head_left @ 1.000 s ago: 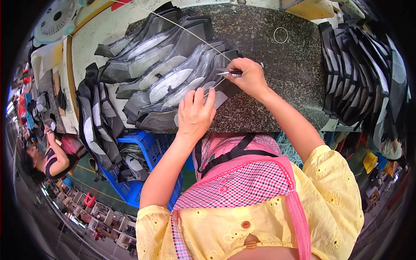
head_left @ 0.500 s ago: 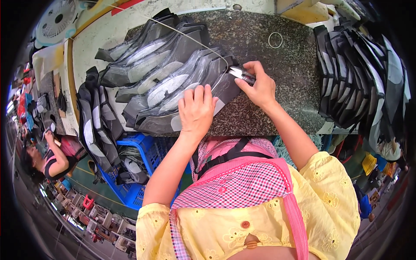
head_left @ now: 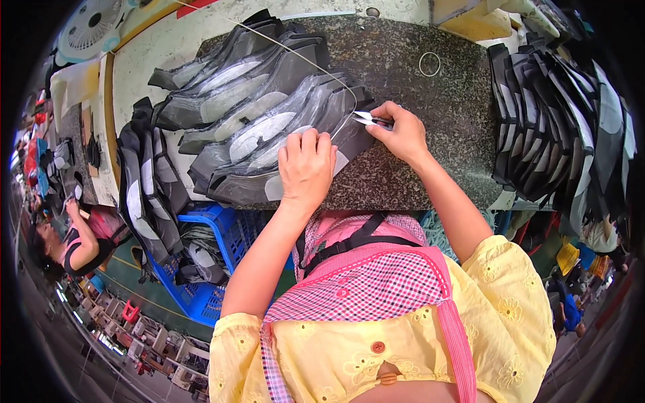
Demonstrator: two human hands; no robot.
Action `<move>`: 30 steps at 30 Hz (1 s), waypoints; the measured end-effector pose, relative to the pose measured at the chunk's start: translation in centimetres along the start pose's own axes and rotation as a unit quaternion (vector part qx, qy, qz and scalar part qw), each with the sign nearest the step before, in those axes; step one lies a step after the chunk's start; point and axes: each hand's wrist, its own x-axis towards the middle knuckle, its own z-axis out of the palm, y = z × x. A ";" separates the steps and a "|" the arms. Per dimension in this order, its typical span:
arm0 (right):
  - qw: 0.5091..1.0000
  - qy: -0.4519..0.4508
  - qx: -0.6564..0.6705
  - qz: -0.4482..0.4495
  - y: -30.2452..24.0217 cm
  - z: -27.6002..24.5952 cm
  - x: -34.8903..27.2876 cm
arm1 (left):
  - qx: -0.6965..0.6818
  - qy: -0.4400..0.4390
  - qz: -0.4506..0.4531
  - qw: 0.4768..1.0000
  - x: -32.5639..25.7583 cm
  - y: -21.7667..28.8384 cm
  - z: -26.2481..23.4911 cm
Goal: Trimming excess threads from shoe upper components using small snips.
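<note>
A fanned row of black and grey shoe-upper pieces (head_left: pixel 269 124) lies across the speckled stone table (head_left: pixel 437 107). My left hand (head_left: pixel 306 164) presses flat on the nearest piece at the table's front edge. My right hand (head_left: pixel 403 131) holds small thread snips (head_left: pixel 366 119) with their tips at the right end of the pieces, where a thin white thread (head_left: pixel 295 54) runs across the pile toward the far left.
A stack of the same dark pieces (head_left: pixel 557 127) stands at the right. More hang at the left (head_left: pixel 144 188) above a blue crate (head_left: pixel 211 248). A rubber band (head_left: pixel 430 64) lies on the table. Another person (head_left: pixel 64 242) sits at the far left.
My right hand with the snips has shifted a little along the right end of the pieces. My left hand stays pressed on the front piece.
</note>
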 end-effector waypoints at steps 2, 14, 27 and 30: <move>1.000 0.003 0.000 0.005 0.1 0.1 0.0 | -0.004 -0.002 0.001 1.000 0.0 0.0 -0.1; 0.999 0.006 0.036 0.018 0.2 0.4 0.7 | -0.009 0.003 0.005 1.000 0.1 0.0 -0.1; 0.998 -0.016 0.057 -0.011 1.0 0.4 0.5 | -0.023 0.005 0.000 1.000 0.0 -0.1 0.0; 0.999 -0.018 0.027 -0.003 0.6 0.5 0.7 | -0.017 0.004 0.001 1.000 0.1 -0.1 0.0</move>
